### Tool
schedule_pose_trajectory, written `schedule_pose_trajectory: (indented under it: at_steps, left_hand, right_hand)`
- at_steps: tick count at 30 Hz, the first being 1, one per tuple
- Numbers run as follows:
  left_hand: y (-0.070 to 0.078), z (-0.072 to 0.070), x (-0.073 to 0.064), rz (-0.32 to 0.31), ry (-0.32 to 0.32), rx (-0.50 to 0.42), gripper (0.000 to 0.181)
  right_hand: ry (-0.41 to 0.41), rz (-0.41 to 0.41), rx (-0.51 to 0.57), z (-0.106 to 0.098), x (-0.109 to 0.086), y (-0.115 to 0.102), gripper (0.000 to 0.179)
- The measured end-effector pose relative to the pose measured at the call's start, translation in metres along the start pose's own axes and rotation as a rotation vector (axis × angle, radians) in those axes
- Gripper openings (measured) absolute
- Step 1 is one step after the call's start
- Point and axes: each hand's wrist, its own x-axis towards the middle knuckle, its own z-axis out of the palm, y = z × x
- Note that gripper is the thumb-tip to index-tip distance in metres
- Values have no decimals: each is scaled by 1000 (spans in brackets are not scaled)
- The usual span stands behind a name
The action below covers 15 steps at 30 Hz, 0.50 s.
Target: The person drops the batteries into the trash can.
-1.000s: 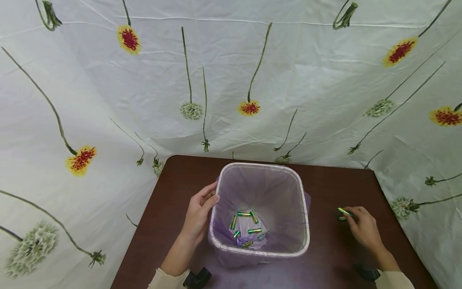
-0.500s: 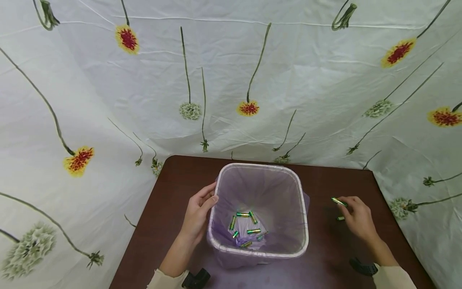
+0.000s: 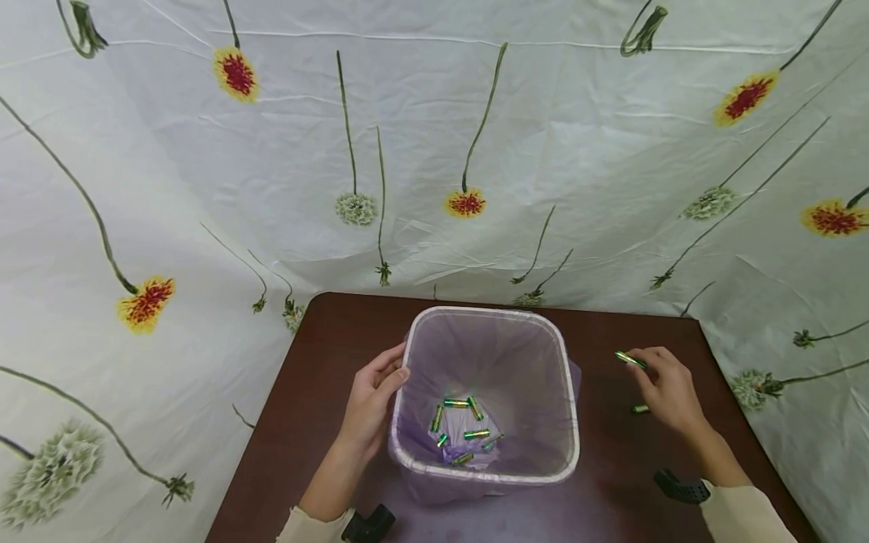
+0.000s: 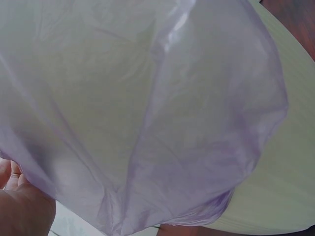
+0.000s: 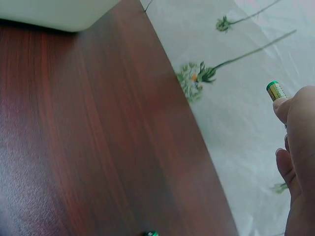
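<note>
A white bin (image 3: pixel 572 422) lined with a thin purple plastic bag (image 4: pixel 197 108) stands on the table, with several green-and-gold batteries (image 3: pixel 477 434) lying on its floor. My left hand (image 3: pixel 370 400) grips the bin's left rim, thumb over the edge and fingers along the outside. Right of the bin, my right hand (image 3: pixel 668 388) pinches a battery (image 3: pixel 630 359) between thumb and fingers, raised over the table; its green end also shows in the right wrist view. One more battery (image 3: pixel 640 409) lies on the tabletop beside that hand, partly hidden by it.
The dark brown wooden table (image 3: pixel 339 339) ends not far right of my right hand. Behind and at both sides hangs a pale flower-printed cloth (image 3: pixel 421 113). Dark bands circle both wrists.
My right hand has lifted its battery off the spot by the other one and moved it leftward and farther back. The left hand keeps its grip on the bin.
</note>
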Motion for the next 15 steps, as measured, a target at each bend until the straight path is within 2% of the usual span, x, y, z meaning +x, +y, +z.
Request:
schedule_pose_trajectory:
  at_steps: [8, 15]
  left_hand:
    - [-1, 0, 0, -3, 5, -1, 46]
    - [-1, 0, 0, 1, 2, 0, 46]
  right_hand:
    - [4, -14, 16, -3, 12, -13, 24]
    - [27, -71, 14, -6, 23, -27, 26]
